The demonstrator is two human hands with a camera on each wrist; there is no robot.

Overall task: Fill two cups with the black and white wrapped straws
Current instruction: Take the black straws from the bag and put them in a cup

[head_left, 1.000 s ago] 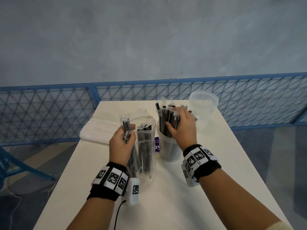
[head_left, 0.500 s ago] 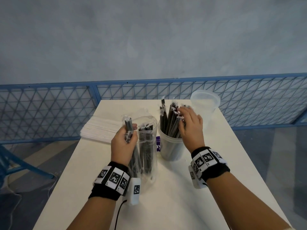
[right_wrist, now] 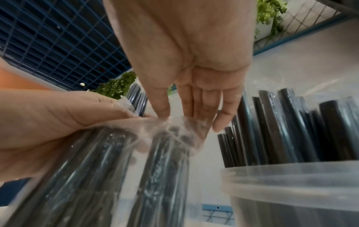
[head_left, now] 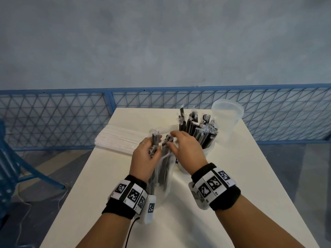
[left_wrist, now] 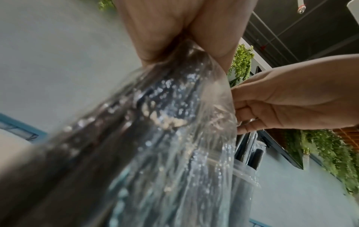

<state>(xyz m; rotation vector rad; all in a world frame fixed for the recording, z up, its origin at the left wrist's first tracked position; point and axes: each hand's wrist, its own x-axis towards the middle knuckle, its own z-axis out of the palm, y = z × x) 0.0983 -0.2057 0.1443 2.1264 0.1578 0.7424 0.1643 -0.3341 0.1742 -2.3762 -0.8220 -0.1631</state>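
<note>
My left hand [head_left: 151, 149] grips the upper part of a clear bag [head_left: 162, 176] of black wrapped straws, standing upright on the white table [head_left: 238, 176]. My right hand [head_left: 172, 139] reaches over to the bag's mouth. Its thumb and straight fingers [right_wrist: 194, 110] touch the crinkled plastic and the straw tips there. Just right of the bag, a clear cup [head_left: 208, 151] holds several black straws [head_left: 197, 130] fanned upward. An empty clear cup [head_left: 226, 117] stands behind it at the table's far right. The left wrist view shows the bag [left_wrist: 165, 138] blurred and close.
A flat stack of white wrapped straws [head_left: 120, 138] lies at the table's left edge. A blue mesh fence [head_left: 53, 119] runs behind the table. A blue frame [head_left: 10, 158] stands on the floor at the left.
My right hand has left the straws in the cup and swung left to the mouth of the bag. The left hand has kept its grip on the bag.
</note>
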